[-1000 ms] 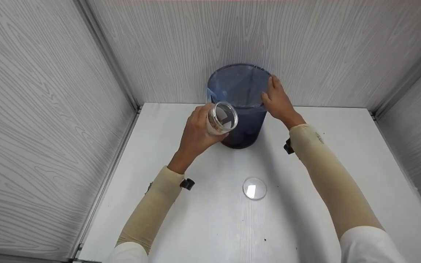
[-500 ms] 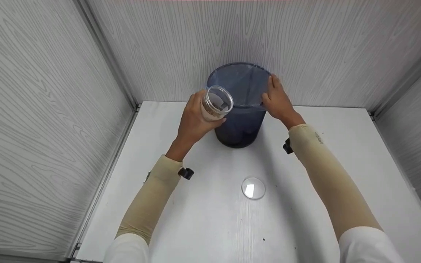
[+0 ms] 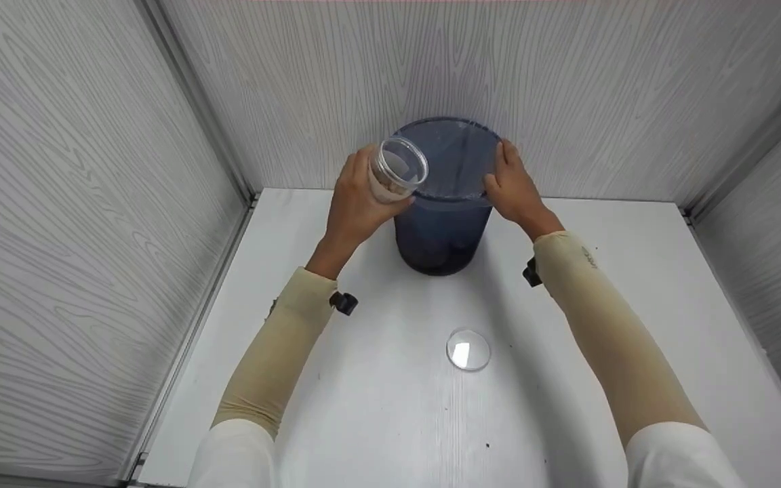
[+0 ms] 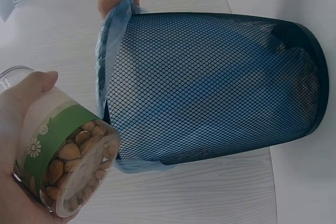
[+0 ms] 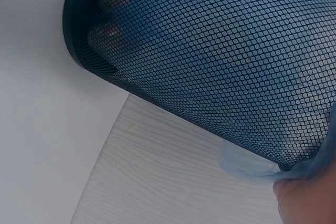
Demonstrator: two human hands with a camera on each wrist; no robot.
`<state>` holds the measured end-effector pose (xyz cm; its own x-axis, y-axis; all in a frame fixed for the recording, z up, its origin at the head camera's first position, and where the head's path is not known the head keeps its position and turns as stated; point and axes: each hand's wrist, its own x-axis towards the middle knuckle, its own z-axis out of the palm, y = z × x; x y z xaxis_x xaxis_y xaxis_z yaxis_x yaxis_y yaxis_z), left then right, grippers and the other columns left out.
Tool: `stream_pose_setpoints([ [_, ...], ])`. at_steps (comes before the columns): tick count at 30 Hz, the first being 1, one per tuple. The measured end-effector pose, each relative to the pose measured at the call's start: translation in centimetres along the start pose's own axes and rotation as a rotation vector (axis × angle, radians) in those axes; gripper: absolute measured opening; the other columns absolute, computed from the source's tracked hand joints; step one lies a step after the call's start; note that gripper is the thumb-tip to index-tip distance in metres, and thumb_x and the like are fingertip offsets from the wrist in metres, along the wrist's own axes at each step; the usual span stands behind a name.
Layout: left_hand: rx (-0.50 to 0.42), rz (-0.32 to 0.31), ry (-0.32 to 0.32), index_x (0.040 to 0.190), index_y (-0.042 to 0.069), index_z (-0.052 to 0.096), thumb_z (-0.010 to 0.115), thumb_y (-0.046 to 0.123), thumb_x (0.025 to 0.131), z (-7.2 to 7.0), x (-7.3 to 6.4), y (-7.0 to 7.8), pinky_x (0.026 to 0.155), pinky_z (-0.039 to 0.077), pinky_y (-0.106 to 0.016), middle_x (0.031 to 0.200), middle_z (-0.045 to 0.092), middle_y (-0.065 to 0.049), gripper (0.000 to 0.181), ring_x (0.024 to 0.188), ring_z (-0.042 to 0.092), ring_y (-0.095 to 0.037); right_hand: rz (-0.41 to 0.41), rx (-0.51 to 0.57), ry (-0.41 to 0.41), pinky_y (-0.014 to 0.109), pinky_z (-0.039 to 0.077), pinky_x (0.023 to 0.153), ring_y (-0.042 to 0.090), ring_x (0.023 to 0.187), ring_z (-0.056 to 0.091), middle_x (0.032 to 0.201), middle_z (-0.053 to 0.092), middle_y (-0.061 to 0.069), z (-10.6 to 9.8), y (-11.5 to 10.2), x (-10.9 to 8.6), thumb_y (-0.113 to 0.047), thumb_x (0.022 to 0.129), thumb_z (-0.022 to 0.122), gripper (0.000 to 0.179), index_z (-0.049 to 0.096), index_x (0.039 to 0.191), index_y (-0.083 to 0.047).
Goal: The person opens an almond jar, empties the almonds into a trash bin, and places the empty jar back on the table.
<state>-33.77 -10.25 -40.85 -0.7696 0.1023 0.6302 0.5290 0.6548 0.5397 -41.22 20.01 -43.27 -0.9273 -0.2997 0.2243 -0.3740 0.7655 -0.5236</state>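
Note:
My left hand [image 3: 356, 200] grips a clear jar [image 4: 39, 108] with a green flowered label; almonds [image 4: 68, 156] show through its lower end. The jar's uncapped mouth tilts toward me at the left of the trash can's rim. The trash can [image 4: 210, 87] is dark mesh with a blue bag [image 4: 113, 45] folded over its rim. On the right side of that rim my right hand [image 3: 516, 186] holds the rim and bag edge. A clear round lid [image 3: 468, 350] lies on the white table, nearer me than the can.
White wood-grain panels stand behind the table [image 3: 390, 407] and on both sides. The back panel [image 3: 316, 88] rises right behind the trash can. A small dark speck [image 3: 487, 445] lies on the table near the front.
My left hand has carried the jar up and slightly left, from in front of the trash can to beside its rim. The right hand stays on the rim.

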Motion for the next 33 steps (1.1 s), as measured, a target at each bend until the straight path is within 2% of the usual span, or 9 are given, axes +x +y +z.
stream_pose_setpoints([
  [6, 0.015, -0.002, 0.034, 0.145, 0.009, 0.046, 0.091, 0.042, 0.071, 0.0, 1.9, 0.1, 0.108, 0.041, -0.034, 0.133, 0.056, -0.009, 0.093, 0.126, 0.053, -0.019, 0.017, 0.004, 0.004, 0.047, 0.007, 0.124, 0.03, 0.155, -0.004, 0.168, -0.004, 0.02, -0.7, 0.3, -0.5, -0.027, 0.101, 0.026, 0.071, 0.0, 0.159, 0.005],
  [14, 0.092, -0.027, 0.048, 0.148, 0.006, 0.043, 0.089, 0.049, 0.072, -0.3, 3.9, -0.3, 0.107, 0.042, -0.037, 0.132, 0.056, -0.011, 0.099, 0.126, 0.053, -0.023, 0.024, 0.003, 0.007, 0.046, 0.007, 0.124, 0.029, 0.155, -0.004, 0.168, -0.004, 0.019, -0.8, 0.7, -0.9, -0.025, 0.102, 0.027, 0.069, 0.001, 0.159, 0.006],
  [24, 0.224, -0.033, 0.056, 0.147, 0.006, 0.044, 0.086, 0.049, 0.075, -0.5, 4.8, -1.3, 0.104, 0.045, -0.045, 0.131, 0.057, -0.014, 0.094, 0.122, 0.056, -0.029, 0.016, -0.005, -0.011, 0.045, 0.007, 0.124, 0.028, 0.155, -0.004, 0.169, -0.005, 0.018, -0.5, -0.1, -0.8, -0.026, 0.102, 0.028, 0.071, 0.0, 0.159, 0.005],
  [33, 0.448, 0.052, 0.048, 0.143, 0.005, 0.049, 0.083, 0.046, 0.078, 0.2, 5.4, -1.6, 0.108, 0.042, -0.046, 0.127, 0.058, -0.018, 0.084, 0.121, 0.057, -0.033, 0.024, -0.024, -0.028, 0.045, 0.007, 0.124, 0.029, 0.155, -0.005, 0.168, -0.007, 0.019, -0.7, -0.5, -1.1, -0.03, 0.102, 0.024, 0.071, -0.001, 0.159, 0.005],
])
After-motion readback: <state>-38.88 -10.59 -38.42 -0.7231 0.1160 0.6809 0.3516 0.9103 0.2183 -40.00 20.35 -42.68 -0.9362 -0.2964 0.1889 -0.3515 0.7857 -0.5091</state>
